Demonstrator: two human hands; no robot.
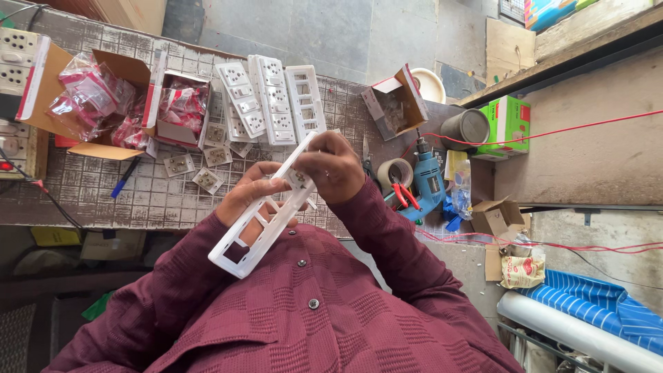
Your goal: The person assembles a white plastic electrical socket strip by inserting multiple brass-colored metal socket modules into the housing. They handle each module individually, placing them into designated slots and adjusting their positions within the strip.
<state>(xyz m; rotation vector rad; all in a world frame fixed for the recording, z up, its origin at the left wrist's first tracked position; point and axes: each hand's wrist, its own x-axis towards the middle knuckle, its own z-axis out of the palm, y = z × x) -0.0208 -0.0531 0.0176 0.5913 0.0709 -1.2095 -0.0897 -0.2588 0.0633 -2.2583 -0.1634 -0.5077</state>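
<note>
Left hand (252, 193), centre of frame: fingers wrapped under white switch-plate frame (266, 211), gripping its middle. Right hand (331, 166), just right of it: fingers curled over frame's upper end, pressing small socket module (298, 179) into opening. Frame: long, white plastic, row of rectangular cut-outs, tilted from lower left to upper centre, held above maroon shirt (304, 304). Beyond hands, on tiled surface (103, 186): finished white plates (269, 97), loose modules (207, 179), open carton of red packets (97, 97). Right of centre: blue drill (428, 179), tape roll (394, 171).
</note>
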